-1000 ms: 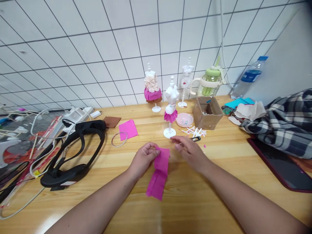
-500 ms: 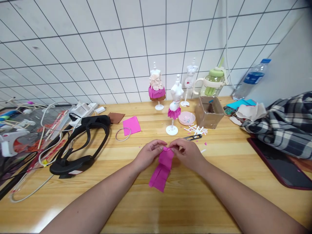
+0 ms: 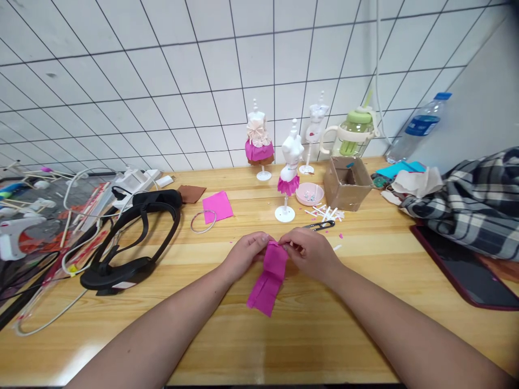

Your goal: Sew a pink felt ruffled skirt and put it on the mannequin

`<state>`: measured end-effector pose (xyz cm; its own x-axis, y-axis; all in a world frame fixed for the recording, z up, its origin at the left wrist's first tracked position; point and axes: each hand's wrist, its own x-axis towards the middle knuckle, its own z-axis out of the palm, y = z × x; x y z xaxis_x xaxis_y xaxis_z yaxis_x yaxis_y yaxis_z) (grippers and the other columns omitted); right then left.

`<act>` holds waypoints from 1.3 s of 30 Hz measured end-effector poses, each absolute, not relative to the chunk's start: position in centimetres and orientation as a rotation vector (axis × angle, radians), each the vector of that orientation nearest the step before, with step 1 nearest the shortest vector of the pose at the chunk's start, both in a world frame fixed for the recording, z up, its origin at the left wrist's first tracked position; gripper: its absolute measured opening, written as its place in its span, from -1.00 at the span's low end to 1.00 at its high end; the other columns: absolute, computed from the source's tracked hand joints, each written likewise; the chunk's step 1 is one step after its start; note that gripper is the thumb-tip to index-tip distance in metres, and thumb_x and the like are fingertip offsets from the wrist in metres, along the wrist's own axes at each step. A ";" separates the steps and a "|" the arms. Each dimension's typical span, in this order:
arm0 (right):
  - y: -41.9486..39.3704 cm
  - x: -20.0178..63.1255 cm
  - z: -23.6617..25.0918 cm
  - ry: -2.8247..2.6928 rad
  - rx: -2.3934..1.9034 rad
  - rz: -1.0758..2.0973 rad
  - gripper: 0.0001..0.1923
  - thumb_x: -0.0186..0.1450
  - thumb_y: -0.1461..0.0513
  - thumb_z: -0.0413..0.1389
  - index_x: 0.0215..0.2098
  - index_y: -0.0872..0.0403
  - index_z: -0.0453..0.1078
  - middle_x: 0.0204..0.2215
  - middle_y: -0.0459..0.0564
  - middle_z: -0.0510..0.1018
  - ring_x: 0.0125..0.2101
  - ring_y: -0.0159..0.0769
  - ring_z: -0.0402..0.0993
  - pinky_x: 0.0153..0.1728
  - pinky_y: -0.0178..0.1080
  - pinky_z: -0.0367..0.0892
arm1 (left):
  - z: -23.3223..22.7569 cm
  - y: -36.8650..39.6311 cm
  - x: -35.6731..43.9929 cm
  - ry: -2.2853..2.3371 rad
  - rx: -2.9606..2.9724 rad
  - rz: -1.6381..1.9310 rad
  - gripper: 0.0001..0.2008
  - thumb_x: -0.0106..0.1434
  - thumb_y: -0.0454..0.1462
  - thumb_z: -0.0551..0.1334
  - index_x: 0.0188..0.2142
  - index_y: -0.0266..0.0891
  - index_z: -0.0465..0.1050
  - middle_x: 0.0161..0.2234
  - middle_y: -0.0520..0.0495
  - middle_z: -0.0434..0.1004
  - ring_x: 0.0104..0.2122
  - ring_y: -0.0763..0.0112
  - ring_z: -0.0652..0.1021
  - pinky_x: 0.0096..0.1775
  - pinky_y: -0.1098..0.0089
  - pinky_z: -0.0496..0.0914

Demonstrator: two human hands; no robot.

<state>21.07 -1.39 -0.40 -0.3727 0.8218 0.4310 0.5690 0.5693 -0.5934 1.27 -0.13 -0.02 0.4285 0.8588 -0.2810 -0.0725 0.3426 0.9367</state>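
Your left hand [image 3: 243, 254] and right hand [image 3: 312, 253] pinch the pink paper strip's [image 3: 270, 276] top edge — fingers clamped on it — above the table [image 3: 365, 302].

Bare worktop [image 3: 308, 335] lies open in front of and beside the hands. Just beyond the right hand [image 3: 314, 254], small scissors [image 3: 322, 225] and scattered white scraps [image 3: 326, 214] lie in the way, with a skirted mannequin stand [image 3: 288, 178], pink bowl [image 3: 310, 194] and cardboard box [image 3: 347, 182] behind. To the left, the black headset [image 3: 132, 243] and cables [image 3: 65, 259] block passage. To the right, a dark tablet [image 3: 466, 267] and plaid cloth [image 3: 466, 205] crowd the edge.
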 end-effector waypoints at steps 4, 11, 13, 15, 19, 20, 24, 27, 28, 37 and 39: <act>-1.4 21.1 -0.4 -2.089 -1.065 0.451 -0.86 0.31 0.32 0.08 -0.25 0.05 0.48 -0.39 -0.07 0.57 -0.36 -0.33 0.43 -0.32 -0.29 0.25 | -0.1 -0.2 1.4 0.967 1.092 0.742 -0.55 0.02 0.06 0.40 -0.40 -0.31 0.49 -0.48 0.01 0.51 -0.48 0.49 0.45 -0.37 0.47 0.28; -1.4 21.1 -0.3 -2.101 -1.058 0.469 -0.85 0.32 0.31 0.06 -0.25 0.05 0.48 -0.38 -0.05 0.57 -0.35 -0.32 0.43 -0.31 -0.28 0.26 | 0.0 -0.2 1.5 0.975 1.110 0.749 -0.64 0.01 -0.04 0.43 -0.41 -0.31 0.51 -0.47 0.01 0.54 -0.47 0.51 0.45 -0.36 0.49 0.26; -1.6 21.2 -0.2 -2.092 -1.065 0.498 -0.85 0.30 0.31 0.06 -0.26 0.06 0.48 -0.38 -0.04 0.57 -0.35 -0.32 0.42 -0.30 -0.28 0.27 | -0.1 -0.2 1.4 0.981 1.089 0.758 -0.65 0.00 -0.07 0.44 -0.41 -0.31 0.50 -0.47 0.01 0.53 -0.47 0.51 0.44 -0.37 0.49 0.26; -1.7 21.3 -0.1 -2.050 -1.102 0.565 -0.81 0.26 0.32 0.07 -0.18 0.07 0.47 -0.33 -0.03 0.57 -0.35 -0.32 0.42 -0.31 -0.28 0.29 | -0.2 -0.2 1.3 0.988 1.075 0.772 -0.67 0.01 -0.08 0.43 -0.42 -0.30 0.50 -0.50 0.04 0.51 -0.50 0.52 0.42 -0.40 0.49 0.24; -1.8 21.3 0.3 -1.905 -1.217 0.810 -0.68 0.28 0.28 0.01 -0.02 0.08 0.42 -0.23 -0.01 0.58 -0.30 -0.32 0.46 -0.30 -0.29 0.31 | -0.5 -0.2 1.2 1.008 1.109 0.784 -0.69 0.04 -0.08 0.41 -0.39 -0.29 0.52 -0.48 0.03 0.51 -0.48 0.50 0.42 -0.37 0.47 0.26; -1.7 21.2 0.4 -1.891 -1.242 0.870 -0.71 0.32 0.23 -0.01 -0.06 0.08 0.45 -0.25 -0.01 0.59 -0.29 -0.31 0.46 -0.30 -0.29 0.30 | -0.5 -0.2 1.3 1.011 1.140 0.780 -0.69 0.05 -0.08 0.40 -0.38 -0.29 0.53 -0.47 0.02 0.53 -0.47 0.49 0.44 -0.36 0.46 0.27; -1.4 20.9 0.5 -1.871 -1.371 1.015 -0.70 0.33 0.08 0.01 -0.31 0.07 0.50 -0.43 -0.06 0.57 -0.41 -0.33 0.42 -0.43 -0.32 0.23 | -0.5 -0.2 1.4 0.981 1.236 0.756 -0.70 0.08 -0.07 0.38 -0.38 -0.30 0.55 -0.43 -0.01 0.56 -0.43 0.45 0.47 -0.29 0.43 0.32; -1.3 20.8 0.4 -1.853 -1.448 0.992 -0.80 0.26 0.13 0.10 -0.39 0.07 0.49 -0.51 -0.12 0.53 -0.50 -0.39 0.36 -0.47 -0.34 0.18 | -0.4 -0.1 1.4 0.971 1.241 0.753 -0.70 0.09 -0.08 0.37 -0.38 -0.30 0.56 -0.43 -0.02 0.57 -0.42 0.45 0.48 -0.28 0.43 0.33; -1.3 20.8 0.3 -1.853 -1.458 0.979 -0.82 0.25 0.15 0.11 -0.40 0.07 0.49 -0.52 -0.12 0.52 -0.51 -0.40 0.35 -0.47 -0.35 0.18 | -0.4 -0.1 1.4 0.974 1.241 0.753 -0.70 0.09 -0.08 0.37 -0.38 -0.30 0.55 -0.43 -0.02 0.57 -0.42 0.45 0.48 -0.28 0.43 0.33; -1.6 20.8 0.5 -1.955 -1.459 0.845 -0.85 0.24 0.18 0.11 -0.42 0.05 0.49 -0.55 -0.14 0.52 -0.53 -0.41 0.34 -0.48 -0.33 0.14 | -0.2 -0.5 1.5 1.001 1.354 0.765 -0.69 0.11 -0.15 0.37 -0.20 -0.27 0.53 -0.28 -0.10 0.61 -0.29 0.34 0.55 -0.24 0.39 0.39; -1.8 20.7 0.7 -1.985 -1.441 0.806 -0.86 0.24 0.18 0.12 -0.42 0.05 0.49 -0.54 -0.13 0.52 -0.52 -0.39 0.34 -0.48 -0.33 0.14 | -0.1 -0.6 1.6 1.070 1.418 0.766 -0.74 0.11 -0.15 0.37 -0.26 -0.27 0.54 -0.34 -0.10 0.61 -0.35 0.36 0.54 -0.29 0.40 0.38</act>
